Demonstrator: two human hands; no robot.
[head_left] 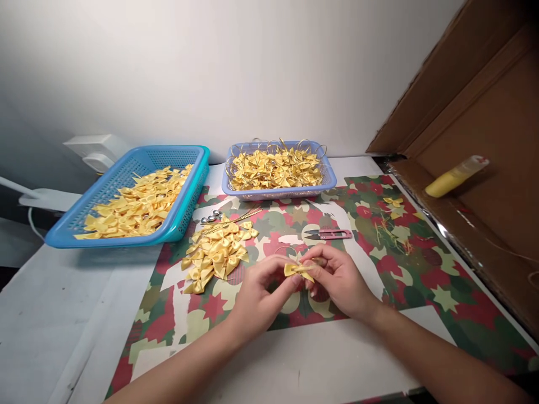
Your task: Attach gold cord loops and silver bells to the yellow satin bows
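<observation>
Between my two hands, over the patterned sheet, is a yellow ribbon bow [291, 270]. My left hand [263, 297] pinches its left side between thumb and fingers. At its right side, the thumb and fingers of my right hand [340, 280] close on the same bow. A thin loop of cord [286, 249] arches just behind the fingers. Left of my hands lies a heap of yellow bows [219, 252], with gold cords [236, 220] across its top and several small silver bells [211, 217] behind it. Thread snips [328, 234] with a pink handle rest beyond my right hand.
A blue basket [63, 238] of yellow bows stands at the left. Another basket [280, 194], by the wall, holds bows with gold cord loops. Thread scraps [391, 233] lie at the right, near a cardboard panel [484, 112] and a tube with yellow contents [452, 178].
</observation>
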